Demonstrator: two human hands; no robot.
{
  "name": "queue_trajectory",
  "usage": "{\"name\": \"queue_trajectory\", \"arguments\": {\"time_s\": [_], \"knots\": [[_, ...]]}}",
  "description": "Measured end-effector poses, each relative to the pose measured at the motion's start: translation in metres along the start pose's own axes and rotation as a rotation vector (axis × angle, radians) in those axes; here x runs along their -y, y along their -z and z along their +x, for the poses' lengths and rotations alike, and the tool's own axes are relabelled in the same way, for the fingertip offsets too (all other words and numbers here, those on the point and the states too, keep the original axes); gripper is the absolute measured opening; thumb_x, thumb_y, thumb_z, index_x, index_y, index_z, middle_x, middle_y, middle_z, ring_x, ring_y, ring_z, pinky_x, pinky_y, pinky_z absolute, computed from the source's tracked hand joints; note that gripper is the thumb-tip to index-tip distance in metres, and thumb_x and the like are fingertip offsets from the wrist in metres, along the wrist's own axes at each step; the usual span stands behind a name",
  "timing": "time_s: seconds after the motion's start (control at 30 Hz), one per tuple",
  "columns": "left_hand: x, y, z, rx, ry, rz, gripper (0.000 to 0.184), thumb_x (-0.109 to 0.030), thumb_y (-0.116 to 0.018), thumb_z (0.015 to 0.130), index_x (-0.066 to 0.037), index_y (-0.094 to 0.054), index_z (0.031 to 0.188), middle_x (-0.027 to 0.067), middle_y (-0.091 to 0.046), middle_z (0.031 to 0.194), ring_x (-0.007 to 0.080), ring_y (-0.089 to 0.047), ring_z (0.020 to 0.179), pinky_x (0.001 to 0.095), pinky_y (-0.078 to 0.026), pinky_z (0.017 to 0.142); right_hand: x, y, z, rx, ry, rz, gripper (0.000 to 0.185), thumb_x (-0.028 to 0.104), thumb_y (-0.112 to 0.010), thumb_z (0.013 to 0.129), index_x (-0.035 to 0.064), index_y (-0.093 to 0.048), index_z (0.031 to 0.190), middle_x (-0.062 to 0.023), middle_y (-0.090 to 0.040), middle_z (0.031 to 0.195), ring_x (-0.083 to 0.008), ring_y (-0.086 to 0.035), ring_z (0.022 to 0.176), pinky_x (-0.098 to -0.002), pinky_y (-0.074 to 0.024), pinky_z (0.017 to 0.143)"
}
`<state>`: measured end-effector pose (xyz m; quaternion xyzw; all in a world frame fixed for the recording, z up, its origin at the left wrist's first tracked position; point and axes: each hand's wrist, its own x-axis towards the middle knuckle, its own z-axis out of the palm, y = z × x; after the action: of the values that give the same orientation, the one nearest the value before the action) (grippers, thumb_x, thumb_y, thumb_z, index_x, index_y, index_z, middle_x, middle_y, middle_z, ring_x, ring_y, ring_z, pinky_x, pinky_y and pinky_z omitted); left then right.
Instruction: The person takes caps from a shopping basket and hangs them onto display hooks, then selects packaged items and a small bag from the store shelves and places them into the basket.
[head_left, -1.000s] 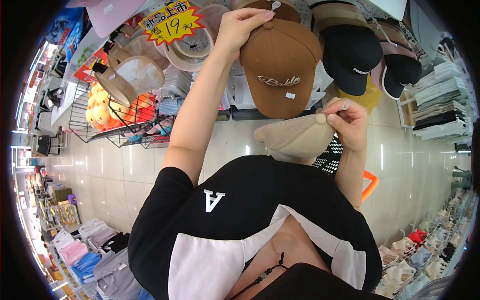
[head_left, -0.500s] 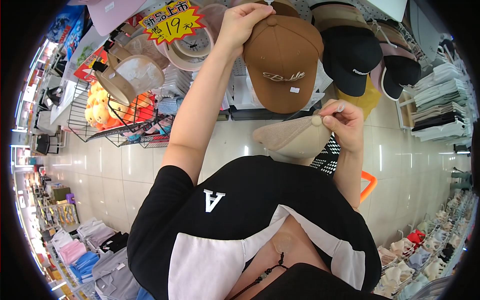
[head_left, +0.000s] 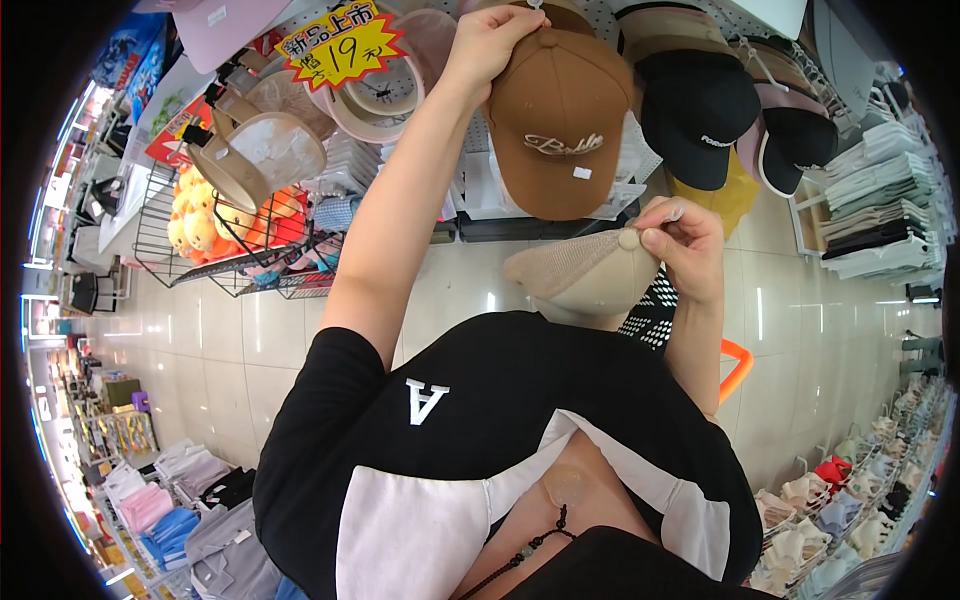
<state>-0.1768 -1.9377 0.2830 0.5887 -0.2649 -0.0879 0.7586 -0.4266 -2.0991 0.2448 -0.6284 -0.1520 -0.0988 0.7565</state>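
My left hand (head_left: 492, 45) reaches up to the display, its fingers pinched at the crown of a brown baseball cap (head_left: 560, 110) beside the tip of a hook. The cap hangs brim down, with white script lettering and a small white tag on it. Lower down, in front of my chest, my right hand (head_left: 684, 248) pinches a beige mesh-backed cap (head_left: 590, 275) near its top button. A small clear plastic loop (head_left: 676, 213) shows at those fingers. Part of another brown cap lies behind my left hand.
Black caps (head_left: 700, 115) hang to the right of the brown one. At left are sun visors (head_left: 250, 160), a yellow price sign (head_left: 340, 45) and a wire basket (head_left: 165, 225) of plush toys. An orange handle (head_left: 738, 370) stands by my right forearm, above a tiled floor (head_left: 450, 275).
The brown cap has shifted slightly left and up and turned a little. Both hands keep their pinch, and the beige cap stays almost in place.
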Motion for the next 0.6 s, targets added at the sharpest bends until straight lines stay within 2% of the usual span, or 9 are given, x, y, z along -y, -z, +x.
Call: {"name": "queue_trajectory", "arguments": {"time_s": [0.2, 0.27, 0.4, 0.47, 0.5, 0.57, 0.6], "knots": [[0.019, 0.018, 0.037, 0.01, -0.093, 0.195, 0.02, -0.02, -0.059, 0.084, -0.001, -0.064, 0.085, 0.0028, -0.061, 0.071, 0.0101, -0.054, 0.063, 0.0242, -0.044, 0.058, 0.008, -0.012, 0.008, 0.012, -0.001, -0.019, 0.007, -0.002, -0.061, 0.077, -0.005, -0.06, 0.083, -0.0068, -0.061, 0.079, -0.0095, -0.056, 0.073, -0.0212, -0.0447, 0.065], [0.017, 0.025, 0.043, -0.036, -0.164, 0.667, 0.023, -0.024, -0.061, 0.083, -0.001, -0.064, 0.086, 0.0034, -0.061, 0.07, 0.0114, -0.054, 0.061, 0.0253, -0.044, 0.058, 0.01, -0.015, 0.011, -0.017, -0.062, -0.028, 0.007, 0.0, -0.063, 0.077, -0.0043, -0.061, 0.083, -0.0054, -0.061, 0.078, -0.0078, -0.056, 0.071, -0.0202, -0.0448, 0.064], [0.011, 0.028, 0.033, -0.046, -0.083, 0.737, 0.025, -0.027, -0.063, 0.082, -0.003, -0.064, 0.09, 0.0022, -0.06, 0.066, 0.0128, -0.055, 0.06, 0.0261, -0.044, 0.058, 0.007, -0.019, 0.017, -0.045, -0.041, -0.098, 0.007, 0.001, -0.063, 0.078, -0.0037, -0.062, 0.083, -0.004, -0.061, 0.078, -0.0064, -0.056, 0.07, -0.0191, -0.0446, 0.064], [0.008, 0.017, 0.014, -0.391, -0.806, 1.004, 0.022, -0.023, -0.063, 0.082, -0.002, -0.064, 0.088, 0.0003, -0.057, 0.063, 0.0109, -0.052, 0.057, 0.0238, -0.042, 0.055, 0.008, -0.02, 0.021, -0.108, -0.033, -0.079, 0.007, 0.001, -0.063, 0.078, -0.0032, -0.062, 0.084, -0.0032, -0.061, 0.078, -0.0059, -0.055, 0.07, -0.0183, -0.0441, 0.063], [0.007, 0.013, 0.003, -0.383, -0.807, 0.998, 0.022, -0.023, -0.063, 0.082, -0.002, -0.064, 0.088, 0.0003, -0.057, 0.063, 0.0109, -0.052, 0.057, 0.0238, -0.042, 0.055, 0.007, -0.019, 0.023, -0.117, -0.033, -0.08, 0.007, 0.001, -0.063, 0.078, -0.0032, -0.062, 0.084, -0.0032, -0.061, 0.078, -0.0059, -0.055, 0.07, -0.0183, -0.0441, 0.063], [0.004, 0.004, -0.026, -0.405, -0.758, 1.07, 0.016, -0.014, -0.064, 0.08, -0.001, -0.063, 0.089, 0.0045, -0.064, 0.083, 0.0138, -0.061, 0.077, 0.0257, -0.048, 0.068, 0.006, -0.017, 0.026, -0.152, -0.064, -0.069, 0.007, 0.002, -0.062, 0.079, -0.0027, -0.062, 0.084, -0.0025, -0.061, 0.077, -0.0057, -0.055, 0.07, -0.0178, -0.0439, 0.062], [0.002, -0.006, -0.046, -0.234, -0.563, 0.773, 0.018, -0.016, -0.063, 0.08, -0.001, -0.062, 0.09, 0.0048, -0.064, 0.084, 0.014, -0.06, 0.079, 0.0267, -0.047, 0.071, 0.006, -0.018, 0.028, -0.149, -0.066, -0.035, 0.007, 0.002, -0.062, 0.079, -0.0023, -0.062, 0.084, -0.0023, -0.061, 0.077, -0.0053, -0.055, 0.07, -0.0176, -0.0438, 0.062]]}}
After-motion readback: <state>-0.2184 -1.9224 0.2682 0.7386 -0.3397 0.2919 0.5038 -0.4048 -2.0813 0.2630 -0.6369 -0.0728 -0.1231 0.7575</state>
